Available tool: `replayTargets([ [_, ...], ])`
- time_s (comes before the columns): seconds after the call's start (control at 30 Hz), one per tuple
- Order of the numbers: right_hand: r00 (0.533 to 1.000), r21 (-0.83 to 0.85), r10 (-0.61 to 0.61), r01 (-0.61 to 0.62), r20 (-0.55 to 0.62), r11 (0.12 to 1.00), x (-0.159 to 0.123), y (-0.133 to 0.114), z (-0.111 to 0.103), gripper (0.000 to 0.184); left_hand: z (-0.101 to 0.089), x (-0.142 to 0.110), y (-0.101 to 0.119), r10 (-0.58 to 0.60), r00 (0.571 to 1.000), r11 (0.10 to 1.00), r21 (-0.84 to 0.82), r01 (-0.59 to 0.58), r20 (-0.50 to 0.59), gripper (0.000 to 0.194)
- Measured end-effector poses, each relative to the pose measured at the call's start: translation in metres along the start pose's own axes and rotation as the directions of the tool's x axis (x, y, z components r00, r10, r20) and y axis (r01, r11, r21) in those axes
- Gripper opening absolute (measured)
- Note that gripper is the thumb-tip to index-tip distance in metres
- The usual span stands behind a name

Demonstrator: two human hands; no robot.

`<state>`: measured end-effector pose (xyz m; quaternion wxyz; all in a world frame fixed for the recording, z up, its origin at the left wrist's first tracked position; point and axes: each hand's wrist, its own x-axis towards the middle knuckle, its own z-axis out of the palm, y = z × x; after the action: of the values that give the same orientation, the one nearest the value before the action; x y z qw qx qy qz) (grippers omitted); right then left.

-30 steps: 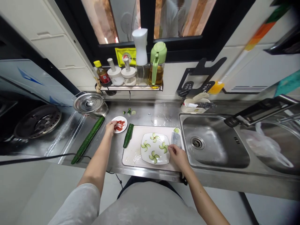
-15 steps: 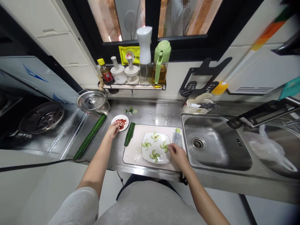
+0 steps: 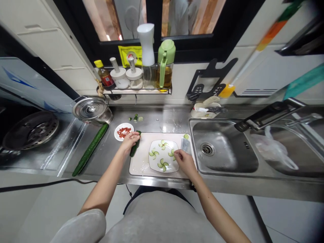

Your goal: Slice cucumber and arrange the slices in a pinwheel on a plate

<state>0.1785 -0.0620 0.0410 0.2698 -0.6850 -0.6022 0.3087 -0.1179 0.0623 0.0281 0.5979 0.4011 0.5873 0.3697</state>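
Note:
My left hand [image 3: 130,141] hangs over the cut cucumber piece [image 3: 134,148], thumb and fingertips pinched together; what they hold is too small to make out. Just left of it sits a small white dish [image 3: 116,132] of chopped red bits [image 3: 123,132]. Beside the right edge of a white square plate [image 3: 168,155] is my right hand [image 3: 186,162], its fingertips pressed together near a fan of cucumber slices [image 3: 172,154]. Several such fans are laid out on that plate, which rests on a pale cutting board [image 3: 140,167]. My right forearm partly hides a knife [image 3: 185,145] lying on the board.
A whole cucumber [image 3: 91,148] lies at left, below a lidded steel pot [image 3: 92,109]. Cucumber ends [image 3: 136,117] lie behind the dish. To the right is a steel sink [image 3: 227,158] under a black faucet [image 3: 268,113]. A seasoning rack [image 3: 141,91] hangs along the wall.
My left hand has left the dish of red bits and moved right, over the cucumber piece, fingers pinched. My right hand stays by the plate's right edge. The camera view has shifted slightly.

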Motion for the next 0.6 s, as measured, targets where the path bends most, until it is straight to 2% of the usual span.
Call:
replayTargets([
  [0.07, 1.0, 0.025, -0.021, 0.021, -0.002, 0.999, -0.005, -0.006, 0.002, 0.029, 0.031, -0.022, -0.007, 0.007, 0.995, 1.0, -0.026, -0.005, 0.103, 0.044],
  [0.17, 0.998, 0.052, -0.054, 0.053, 0.025, 0.997, -0.016, -0.014, 0.007, 0.026, 0.073, -0.058, -0.026, 0.034, 0.96, 0.996, -0.092, -0.009, 0.277, 0.039],
  [0.27, 0.994, 0.055, -0.079, 0.075, 0.074, 0.996, -0.031, -0.016, 0.011, 0.025, 0.099, -0.085, -0.048, 0.014, 0.925, 0.995, -0.097, 0.025, 0.379, 0.037],
  [0.4, 0.986, 0.045, -0.087, 0.081, 0.144, 0.996, -0.044, -0.013, 0.015, 0.02, 0.109, -0.098, -0.064, -0.041, 0.9, 0.996, -0.049, 0.069, 0.435, 0.036],
  [0.6, 0.985, 0.013, -0.07, 0.069, 0.159, 0.998, -0.049, -0.006, 0.017, 0.016, 0.113, -0.096, -0.065, -0.045, 0.887, 0.998, 0.049, 0.025, 0.46, 0.035],
])
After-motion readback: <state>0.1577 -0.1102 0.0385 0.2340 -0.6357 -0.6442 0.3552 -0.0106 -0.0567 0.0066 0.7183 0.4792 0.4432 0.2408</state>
